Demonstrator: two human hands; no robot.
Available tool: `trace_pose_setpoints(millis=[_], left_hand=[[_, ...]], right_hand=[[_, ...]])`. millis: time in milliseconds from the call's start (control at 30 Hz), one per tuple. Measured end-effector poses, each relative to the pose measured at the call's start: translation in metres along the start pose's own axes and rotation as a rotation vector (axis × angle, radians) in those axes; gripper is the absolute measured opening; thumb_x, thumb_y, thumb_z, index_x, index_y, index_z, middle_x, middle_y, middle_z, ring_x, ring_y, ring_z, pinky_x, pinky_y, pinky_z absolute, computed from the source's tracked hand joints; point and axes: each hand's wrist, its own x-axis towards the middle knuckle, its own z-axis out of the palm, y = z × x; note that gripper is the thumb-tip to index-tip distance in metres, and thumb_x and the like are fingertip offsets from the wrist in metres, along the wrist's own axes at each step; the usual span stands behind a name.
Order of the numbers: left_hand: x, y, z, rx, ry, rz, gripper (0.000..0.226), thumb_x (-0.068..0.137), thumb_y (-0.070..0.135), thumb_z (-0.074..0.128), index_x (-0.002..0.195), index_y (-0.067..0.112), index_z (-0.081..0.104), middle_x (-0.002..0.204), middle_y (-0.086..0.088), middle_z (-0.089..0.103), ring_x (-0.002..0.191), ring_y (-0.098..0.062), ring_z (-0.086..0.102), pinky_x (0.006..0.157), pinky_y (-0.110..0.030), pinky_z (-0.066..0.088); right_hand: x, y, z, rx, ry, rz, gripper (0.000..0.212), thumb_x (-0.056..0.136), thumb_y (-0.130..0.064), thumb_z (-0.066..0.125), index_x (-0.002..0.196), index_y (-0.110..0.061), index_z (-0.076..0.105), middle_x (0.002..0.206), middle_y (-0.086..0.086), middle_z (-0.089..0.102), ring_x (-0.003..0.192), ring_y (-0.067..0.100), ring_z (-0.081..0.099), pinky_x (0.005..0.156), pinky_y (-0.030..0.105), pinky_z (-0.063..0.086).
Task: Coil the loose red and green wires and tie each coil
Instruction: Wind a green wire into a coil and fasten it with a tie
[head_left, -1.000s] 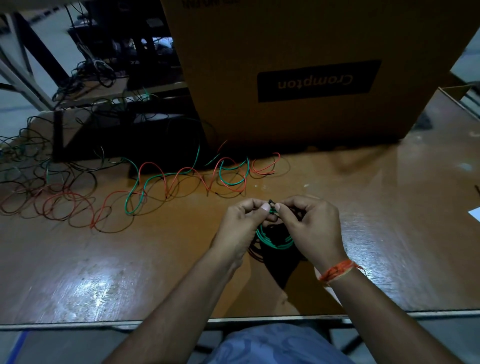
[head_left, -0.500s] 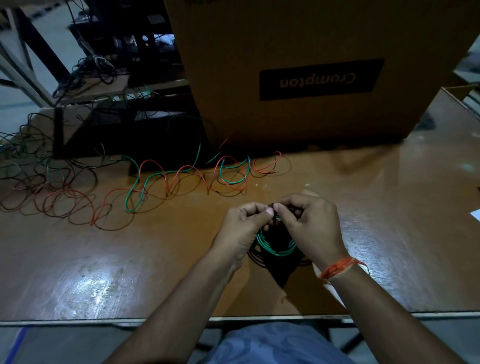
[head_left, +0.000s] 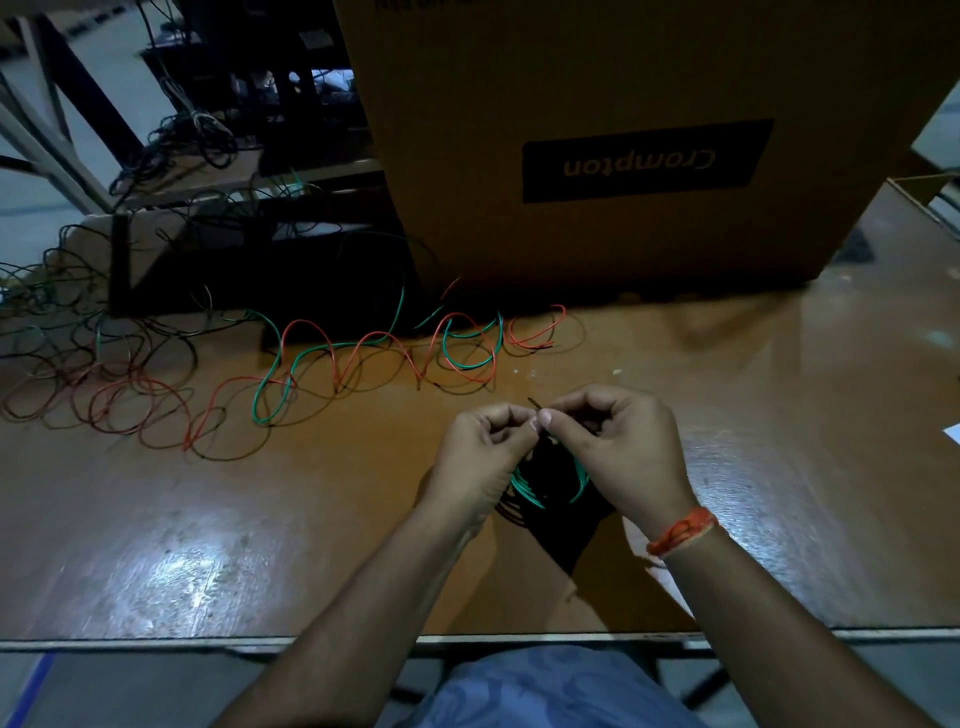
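Observation:
A small coil of green wire (head_left: 530, 491) hangs between my hands just above the wooden table (head_left: 260, 519). My left hand (head_left: 485, 452) and my right hand (head_left: 618, 447) meet at the coil's top, fingertips pinching it together; a short dark end (head_left: 534, 402) sticks up between them. The coil's upper part is hidden by my fingers. Loose red and green wires (head_left: 384, 358) lie in loops on the table beyond my hands, trailing left into a dim tangle (head_left: 93, 384).
A large cardboard box (head_left: 644, 156) marked Crompton stands at the back of the table. Dark frames and more cables (head_left: 208, 135) sit behind on the left. The table's near edge (head_left: 156, 642) runs below my forearms. A white paper corner (head_left: 953, 431) shows at far right.
My hands stay pinched on the coil's top; they have shifted slightly and the fingers have worked at the tie. The loose wires have not moved.

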Motion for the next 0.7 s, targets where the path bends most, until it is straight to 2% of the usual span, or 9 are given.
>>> trace_pose_setpoints(millis=[100,200,267,367,433,533,700], left_hand=[[0.001,0.001,-0.001,0.046,-0.015,0.031,0.009,0.094,0.019,0.07,0.089,0.013,0.075,0.076,-0.001,0.073,0.072,-0.01,0.064,0.07,-0.028,0.046],[0.001,0.001,-0.002,0.127,-0.037,0.077,0.011,0.089,0.028,0.069,0.085,0.018,0.075,0.074,-0.003,0.071,0.073,-0.015,0.063,0.072,-0.034,0.045],[0.002,0.001,-0.003,0.189,-0.054,0.089,0.01,0.089,0.03,0.068,0.083,0.026,0.074,0.073,0.0,0.072,0.072,-0.013,0.064,0.071,-0.035,0.046],[0.004,0.002,-0.003,0.253,-0.066,0.095,0.014,0.093,0.025,0.068,0.082,0.032,0.074,0.074,0.004,0.072,0.073,-0.01,0.066,0.072,-0.035,0.049],[0.003,0.003,-0.003,0.244,-0.056,0.095,0.012,0.094,0.025,0.068,0.084,0.029,0.074,0.075,0.004,0.072,0.076,-0.011,0.066,0.073,-0.036,0.049],[0.001,0.003,-0.004,0.217,-0.069,0.091,0.01,0.094,0.03,0.066,0.088,0.024,0.073,0.077,0.001,0.071,0.078,-0.014,0.065,0.074,-0.038,0.048],[-0.001,0.005,-0.002,0.155,-0.071,0.031,0.011,0.094,0.031,0.063,0.093,0.022,0.07,0.075,0.003,0.067,0.078,-0.014,0.059,0.077,-0.034,0.041]], right_hand=[[0.006,-0.001,-0.006,0.081,-0.023,0.049,0.01,0.09,-0.024,0.077,0.082,-0.019,0.078,0.071,-0.005,0.074,0.069,0.004,0.07,0.068,0.027,0.059],[0.018,0.006,-0.01,0.079,-0.104,0.13,0.007,0.087,-0.026,0.08,0.083,-0.02,0.08,0.08,-0.005,0.077,0.082,0.011,0.074,0.08,0.04,0.063],[0.025,0.006,-0.011,0.142,-0.176,0.182,0.007,0.085,-0.019,0.081,0.079,-0.016,0.08,0.081,-0.001,0.078,0.085,0.016,0.075,0.084,0.044,0.062],[0.032,0.003,-0.011,0.21,-0.238,0.222,0.015,0.087,-0.007,0.076,0.072,-0.009,0.074,0.07,-0.002,0.074,0.071,0.009,0.069,0.072,0.037,0.056],[0.035,0.002,-0.007,0.209,-0.235,0.231,0.018,0.088,-0.015,0.074,0.071,-0.014,0.069,0.06,-0.01,0.062,0.059,0.005,0.057,0.067,0.033,0.046],[0.037,0.001,-0.003,0.22,-0.17,0.22,0.014,0.085,-0.03,0.065,0.073,-0.021,0.065,0.061,-0.01,0.053,0.064,0.013,0.049,0.068,0.038,0.041],[0.036,-0.003,-0.002,0.207,-0.106,0.126,0.014,0.095,-0.021,0.059,0.082,-0.025,0.062,0.071,-0.005,0.058,0.067,0.015,0.052,0.066,0.037,0.045]])
